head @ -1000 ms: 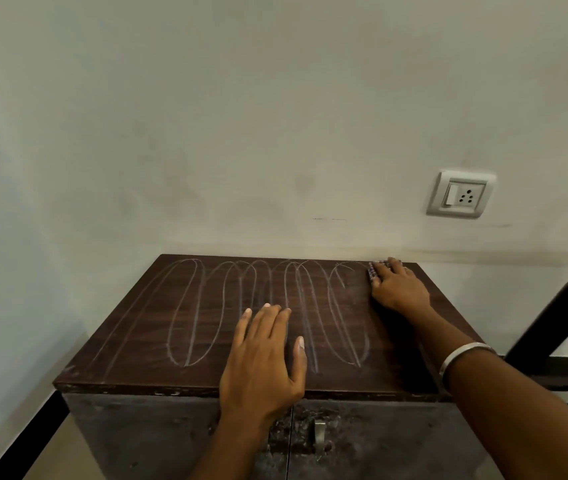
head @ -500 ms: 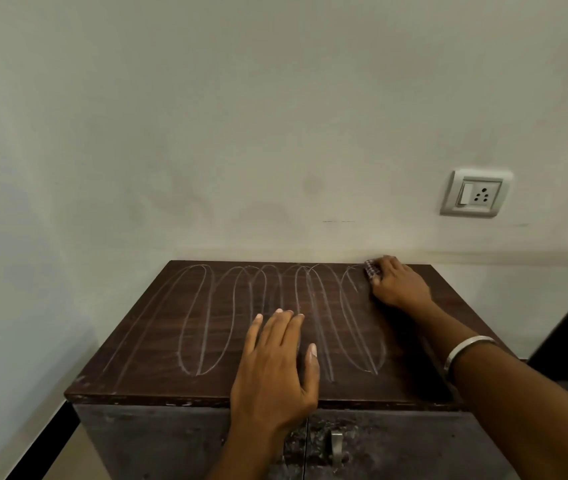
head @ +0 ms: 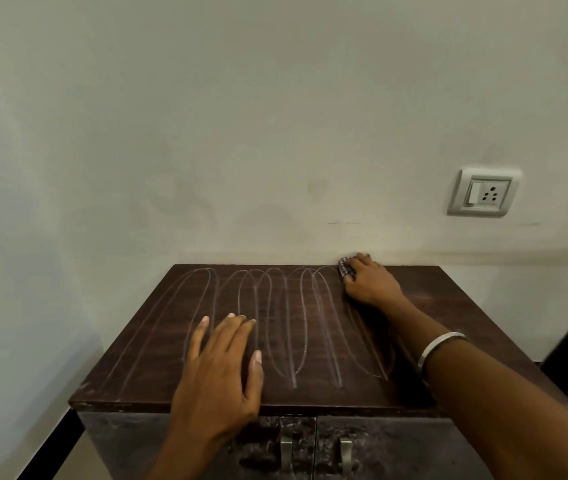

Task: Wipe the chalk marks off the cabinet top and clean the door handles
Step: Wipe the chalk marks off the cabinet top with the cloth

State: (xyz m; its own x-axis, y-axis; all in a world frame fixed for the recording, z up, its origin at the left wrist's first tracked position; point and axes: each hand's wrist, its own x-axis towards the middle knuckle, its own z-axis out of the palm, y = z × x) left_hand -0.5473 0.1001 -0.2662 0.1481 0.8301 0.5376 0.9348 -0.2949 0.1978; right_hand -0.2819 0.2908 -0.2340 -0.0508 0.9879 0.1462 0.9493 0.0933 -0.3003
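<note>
the right hand [head: 372,285] is pressing a small checked cloth [head: 346,267] onto the dark wooden cabinet surface [head: 448,306] at its back edge, fingers curled round it, beside looping white chalk marks [head: 286,323]. the left hand [head: 220,372] is lying spread flat near the front edge, above two metal door handles [head: 286,452].

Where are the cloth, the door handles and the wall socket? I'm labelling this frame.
cloth [head: 345,266]: head view, checked corner showing past the right hand's fingers.
door handles [head: 286,449]: head view, middle of the left one.
wall socket [head: 484,192]: head view, plate centre.
</note>
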